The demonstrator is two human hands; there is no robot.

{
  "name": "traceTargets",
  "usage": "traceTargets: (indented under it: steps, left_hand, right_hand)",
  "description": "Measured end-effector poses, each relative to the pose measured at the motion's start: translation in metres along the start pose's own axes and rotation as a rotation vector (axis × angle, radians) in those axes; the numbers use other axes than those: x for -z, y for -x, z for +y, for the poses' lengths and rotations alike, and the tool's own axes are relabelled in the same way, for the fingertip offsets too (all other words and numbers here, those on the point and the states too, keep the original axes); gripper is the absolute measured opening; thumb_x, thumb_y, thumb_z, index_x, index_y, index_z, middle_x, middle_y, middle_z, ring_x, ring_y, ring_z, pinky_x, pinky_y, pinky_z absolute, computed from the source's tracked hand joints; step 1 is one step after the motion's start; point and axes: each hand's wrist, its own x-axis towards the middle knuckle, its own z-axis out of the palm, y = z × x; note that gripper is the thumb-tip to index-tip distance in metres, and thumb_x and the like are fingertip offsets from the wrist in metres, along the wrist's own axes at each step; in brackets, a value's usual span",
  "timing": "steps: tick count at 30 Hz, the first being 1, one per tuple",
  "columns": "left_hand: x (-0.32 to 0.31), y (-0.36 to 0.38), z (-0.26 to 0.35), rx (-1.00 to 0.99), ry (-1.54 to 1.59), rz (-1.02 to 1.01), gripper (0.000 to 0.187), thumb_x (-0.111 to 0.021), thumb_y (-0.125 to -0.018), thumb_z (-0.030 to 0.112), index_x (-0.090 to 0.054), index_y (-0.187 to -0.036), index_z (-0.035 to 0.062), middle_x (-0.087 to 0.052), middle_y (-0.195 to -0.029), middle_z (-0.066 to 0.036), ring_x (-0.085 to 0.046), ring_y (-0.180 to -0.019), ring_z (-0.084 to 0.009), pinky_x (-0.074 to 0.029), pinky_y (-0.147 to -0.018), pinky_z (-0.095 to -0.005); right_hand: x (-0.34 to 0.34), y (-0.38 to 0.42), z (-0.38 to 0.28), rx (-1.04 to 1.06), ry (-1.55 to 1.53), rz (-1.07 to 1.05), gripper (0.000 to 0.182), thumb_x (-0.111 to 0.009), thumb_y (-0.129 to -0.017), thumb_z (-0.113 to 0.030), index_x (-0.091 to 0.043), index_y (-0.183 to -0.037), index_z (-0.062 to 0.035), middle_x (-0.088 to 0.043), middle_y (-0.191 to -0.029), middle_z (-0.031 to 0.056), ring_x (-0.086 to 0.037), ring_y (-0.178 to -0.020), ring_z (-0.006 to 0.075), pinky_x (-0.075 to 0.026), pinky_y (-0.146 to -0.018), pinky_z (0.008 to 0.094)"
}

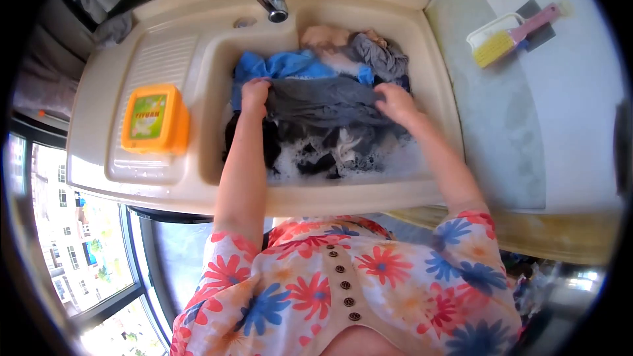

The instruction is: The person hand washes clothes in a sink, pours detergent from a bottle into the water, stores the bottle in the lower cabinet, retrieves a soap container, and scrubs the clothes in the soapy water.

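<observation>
A wet dark grey garment (326,100) is stretched sideways between my two hands, over the soapy water in the sink basin (217,151). My left hand (255,95) is closed on its left end. At the right end, my right hand (397,103) pinches the cloth between thumb and fingers. Behind it lies a blue garment (283,64), with a grey cloth (380,56) and a beige cloth (324,36) at the back of the basin. Black and white laundry (320,158) sits among suds in front, partly under water.
A chrome faucet (273,6) rises behind the basin. On the ribbed washboard to the left stands an orange tub (156,118) with a green label. A yellow-bristled brush (494,49) with a pink handle hangs on the right wall. A window (86,237) is at lower left.
</observation>
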Motion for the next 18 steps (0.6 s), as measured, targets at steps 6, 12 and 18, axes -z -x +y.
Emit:
traceTargets:
  steps: [6,12,18]
  left_hand:
    - [-0.006,0.011,0.009,-0.032,-0.256,0.031,0.027,-0.059,-0.071,0.010,-0.061,-0.092,-0.0053,-0.063,-0.084,-0.013,-0.058,-0.073,-0.0207,-0.045,-0.065,-0.0315]
    - [0.002,-0.007,0.007,-0.050,-0.335,0.033,0.033,-0.060,-0.072,0.017,-0.061,-0.097,-0.0043,-0.063,-0.087,-0.015,-0.060,-0.078,-0.0228,-0.046,-0.068,-0.0331]
    - [0.008,-0.013,0.011,-0.053,-0.429,0.021,0.031,-0.061,-0.071,0.019,-0.063,-0.093,-0.0029,-0.064,-0.083,-0.015,-0.060,-0.076,-0.0224,-0.046,-0.066,-0.0331]
  right_hand:
    - [-0.023,-0.015,-0.009,-0.062,-0.026,-0.165,0.022,-0.067,-0.070,-0.024,-0.061,-0.085,-0.0101,-0.061,-0.089,0.0080,-0.057,-0.083,0.0265,-0.045,-0.071,0.0347]
    - [0.008,-0.023,0.012,-0.085,-0.656,-0.163,0.018,-0.065,-0.075,-0.021,-0.061,-0.072,-0.0037,-0.060,-0.070,0.0032,-0.056,-0.065,0.0140,-0.044,-0.060,0.0283]
    - [0.056,-0.020,0.006,-0.334,-1.597,0.236,0.015,-0.057,-0.082,-0.019,-0.058,-0.080,-0.0044,-0.053,-0.070,-0.0006,-0.049,-0.066,0.0080,-0.040,-0.060,0.0233]
